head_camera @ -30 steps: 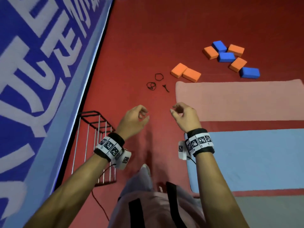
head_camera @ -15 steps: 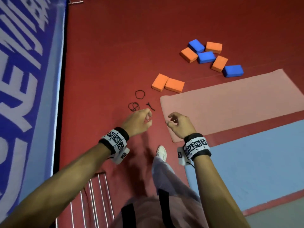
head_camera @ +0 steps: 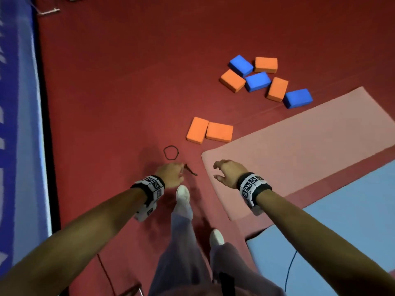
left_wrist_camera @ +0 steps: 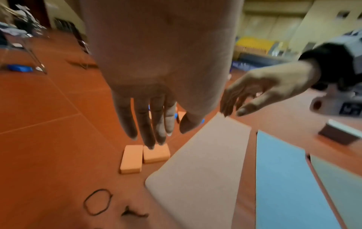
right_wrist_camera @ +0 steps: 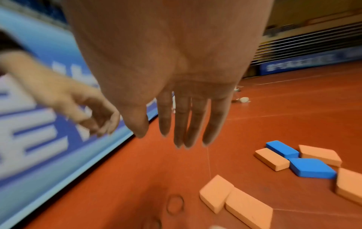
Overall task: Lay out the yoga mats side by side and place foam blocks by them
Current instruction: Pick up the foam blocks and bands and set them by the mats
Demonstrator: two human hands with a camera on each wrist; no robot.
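Note:
A pink mat (head_camera: 299, 150) and a blue mat (head_camera: 342, 221) lie flat side by side on the red floor; a grey-green mat (left_wrist_camera: 336, 170) lies beyond the blue one. Two orange foam blocks (head_camera: 209, 131) sit together at the pink mat's near corner. A loose cluster of orange and blue blocks (head_camera: 257, 81) lies farther off. My left hand (head_camera: 174, 173) hangs empty with its fingers (left_wrist_camera: 149, 131) straight, over the floor left of the pink mat. My right hand (head_camera: 226, 170) is also empty and spread, above that mat's corner.
Black elastic bands (head_camera: 171, 153) and a small black tie (head_camera: 190, 170) lie on the floor just ahead of my left hand. A blue banner wall (head_camera: 19, 124) runs along the left. My feet (head_camera: 182, 194) stand between wall and mats; a wire rack (head_camera: 130, 292) shows at the bottom edge.
I have stepped forward, so the blocks and the pink mat's corner are nearer. Both hands have dropped lower and their curled fingers have straightened. The wire rack has slid behind me.

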